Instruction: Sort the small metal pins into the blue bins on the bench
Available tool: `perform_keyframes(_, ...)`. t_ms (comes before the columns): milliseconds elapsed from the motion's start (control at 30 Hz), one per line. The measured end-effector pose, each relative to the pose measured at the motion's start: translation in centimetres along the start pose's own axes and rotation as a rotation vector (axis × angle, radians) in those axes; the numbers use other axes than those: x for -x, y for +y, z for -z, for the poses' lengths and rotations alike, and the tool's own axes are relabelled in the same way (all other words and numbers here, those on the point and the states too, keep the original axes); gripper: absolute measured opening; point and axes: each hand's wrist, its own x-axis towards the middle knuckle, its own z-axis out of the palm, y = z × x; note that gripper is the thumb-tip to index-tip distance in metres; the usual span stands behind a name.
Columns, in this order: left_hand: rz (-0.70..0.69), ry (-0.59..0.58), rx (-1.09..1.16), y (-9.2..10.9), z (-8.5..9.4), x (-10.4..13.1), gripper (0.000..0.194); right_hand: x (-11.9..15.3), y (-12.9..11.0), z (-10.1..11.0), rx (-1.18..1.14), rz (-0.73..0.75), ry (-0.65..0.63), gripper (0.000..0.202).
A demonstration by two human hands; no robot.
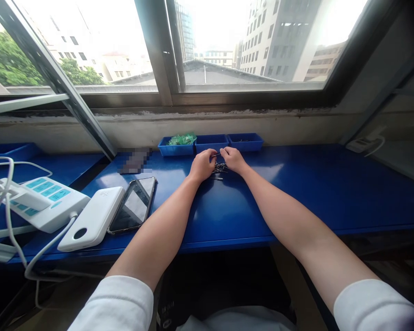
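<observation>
Both hands meet over a small pile of thin metal pieces [220, 168] on the blue table. My left hand [203, 164] is closed in a pinch at one end of a thin metal piece [217, 155]. At its other end, my right hand [233, 159] pinches with thumb and fingers. Just behind the hands stand three blue bins in a row. The left bin [176, 150] holds green plastic-like material [182, 139], the middle bin [212, 139] shows no visible contents, and the right bin [245, 145] has small dark items at its bottom.
On the left of the blue table [307, 193] lie a phone [133, 206], a white power bank [91, 218] and a white power strip [50, 202] with cables. A blurred dark object [135, 162] is behind the phone. Metal posts and a window wall stand behind.
</observation>
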Motion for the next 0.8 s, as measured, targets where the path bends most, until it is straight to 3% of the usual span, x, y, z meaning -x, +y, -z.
perform_keyframes(233,-0.014,0.082,0.031,-0.1,0.1,-0.1,0.024,0.2,-0.6,0.2,-0.054,0.003,0.042,0.048)
perform_keyframes(433,0.057,0.064,-0.014,-0.5,0.0,-0.1,0.027,0.5,-0.8,0.4,-0.394,-0.01,0.028,0.036)
perform_keyframes(567,0.08,0.058,-0.02,-0.5,0.1,-0.2,0.03,0.8,-1.4,0.7,-0.488,-0.018,0.042,0.035)
perform_keyframes(700,0.076,0.081,-0.023,-0.4,0.1,-0.2,0.03,0.7,-1.4,0.9,-0.453,-0.016,0.052,0.032)
perform_keyframes(800,0.101,0.114,-0.018,-0.5,-0.1,-0.3,0.036,0.5,-1.0,1.0,-0.239,-0.017,0.165,0.03)
